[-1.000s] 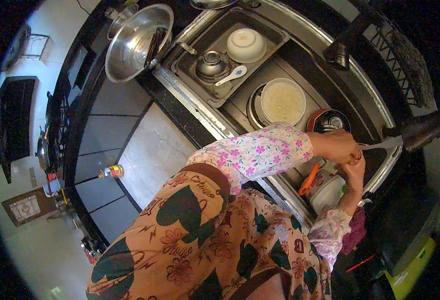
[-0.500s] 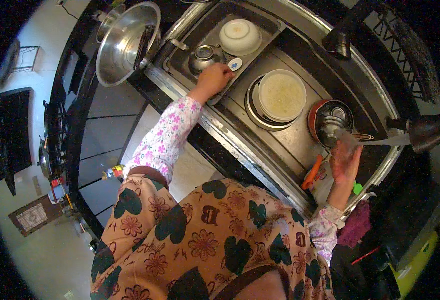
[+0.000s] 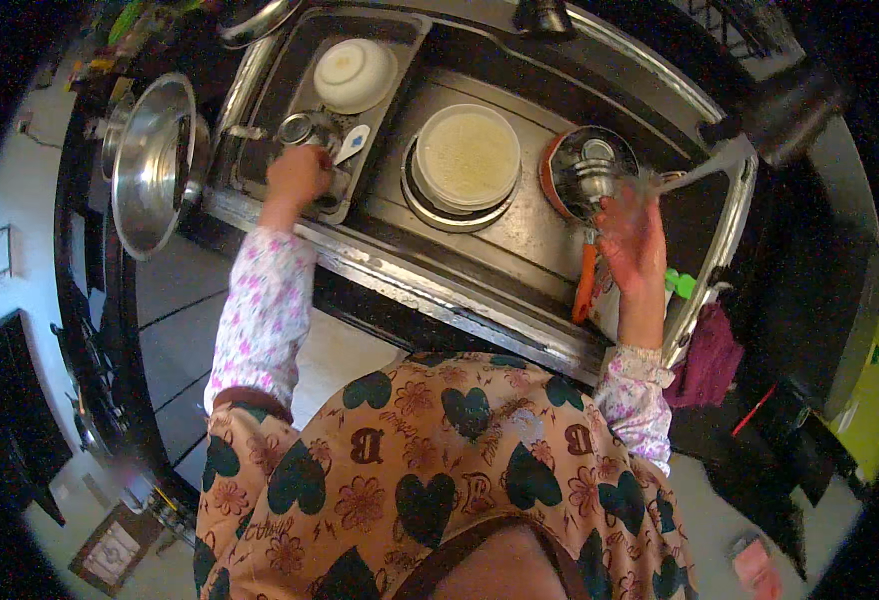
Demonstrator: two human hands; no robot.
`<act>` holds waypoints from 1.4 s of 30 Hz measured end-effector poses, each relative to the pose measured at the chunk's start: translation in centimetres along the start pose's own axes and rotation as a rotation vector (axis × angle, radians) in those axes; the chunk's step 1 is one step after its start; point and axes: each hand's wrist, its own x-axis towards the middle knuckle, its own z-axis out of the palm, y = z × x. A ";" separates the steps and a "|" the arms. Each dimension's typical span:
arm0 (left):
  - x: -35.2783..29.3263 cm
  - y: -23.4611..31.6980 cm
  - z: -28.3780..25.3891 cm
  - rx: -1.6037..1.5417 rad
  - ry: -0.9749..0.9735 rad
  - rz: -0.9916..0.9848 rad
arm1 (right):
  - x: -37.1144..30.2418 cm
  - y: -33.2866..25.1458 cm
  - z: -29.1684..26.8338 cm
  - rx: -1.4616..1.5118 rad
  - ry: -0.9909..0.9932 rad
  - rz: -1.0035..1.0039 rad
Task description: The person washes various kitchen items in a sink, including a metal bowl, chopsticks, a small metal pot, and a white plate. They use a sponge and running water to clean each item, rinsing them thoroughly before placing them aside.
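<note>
My left hand (image 3: 298, 185) is over the shallow left tray of the sink, beside an upturned steel bowl (image 3: 302, 128). A white spoon (image 3: 357, 138) with a blue mark lies just past its fingers, which are curled downward and partly hidden. An upturned white bowl (image 3: 352, 72) stands farther back in that tray. On the right, my right hand (image 3: 635, 235) is open with fingers stretched, in a stream of water (image 3: 705, 168) from the dark tap (image 3: 790, 115). Its fingertips are close to small steel cups (image 3: 596, 170) in a red-sided pan (image 3: 557, 170).
A pale round container of cloudy liquid (image 3: 468, 155) stands in the middle of the sink (image 3: 380, 290). An orange-handled tool (image 3: 587, 280) and a green item (image 3: 678, 283) are near the right hand. A purple cloth (image 3: 712, 350) hangs at right; a large steel basin (image 3: 150, 175) stands at left.
The whole view has shifted, moving the sink left in the picture. My left hand has drawn back from the spoon toward the sink's front edge. The right hand stays in the water.
</note>
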 end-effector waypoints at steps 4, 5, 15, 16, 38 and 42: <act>-0.7 -0.3 -4.2 -0.715 0.112 0.209 | 0.0 -0.4 -0.6 -0.048 0.050 -0.038; -1.9 1.6 -6.1 -0.875 0.082 0.244 | 0.1 -0.5 -0.7 -0.080 0.071 -0.061; -3.6 20.9 0.9 -1.147 -0.209 0.608 | 0.2 0.2 3.5 -0.354 0.168 -0.372; -4.0 22.3 1.7 -1.310 -0.332 0.486 | 0.2 0.8 4.5 -0.446 0.194 -0.422; -5.3 17.5 4.9 -1.816 -0.733 -0.107 | 9.9 12.8 -10.6 -2.243 0.211 -0.187; -4.5 17.0 5.3 -1.731 -0.634 -0.259 | 10.5 10.0 -8.9 -1.989 -0.090 -0.338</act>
